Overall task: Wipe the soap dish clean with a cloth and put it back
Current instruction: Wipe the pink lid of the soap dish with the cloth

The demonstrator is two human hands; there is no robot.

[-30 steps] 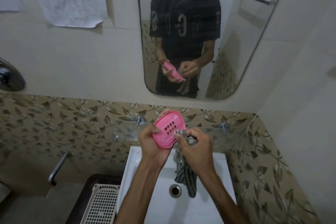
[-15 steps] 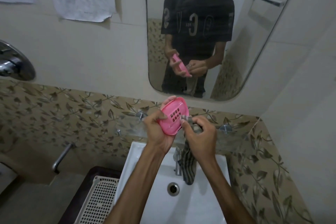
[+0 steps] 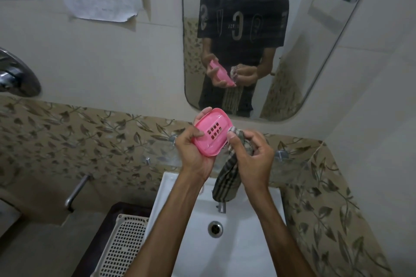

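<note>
The left hand (image 3: 193,153) is closed around the soap dish (image 3: 212,134) and holds it up in the air, above the back edge of the washbasin (image 3: 243,243) and in front of the wall. The thumb lies on the inner face of the dish, next to the holes, and the other fingers come around its far rim. The dish is a pink plastic oval with a raised smooth rim and rounded corners. In its middle there is a small grid of rectangular drain holes. It is tilted, with the hollow side turned to the camera.

The right hand (image 3: 252,159) is closed on the cloth (image 3: 229,177). The thumb and the fingers pinch a bunched end of it, and this end touches the right rim of the dish. The cloth is a soft woven fabric with dark and pale stripes. The rest of it hangs down as a loose fold to just above the metal tap (image 3: 221,207).

The washbasin is white, glossy and rectangular, with a round metal drain (image 3: 215,228) in the middle. At its left side lies a pale plastic basket (image 3: 121,245) with a grid of small square holes. The wall behind has a band of tiles (image 3: 90,141) with a brown leaf pattern, and plain cream tiles above. A mirror (image 3: 315,63) with rounded corners shows the person in a dark shirt with the pink dish and the striped cloth.
</note>
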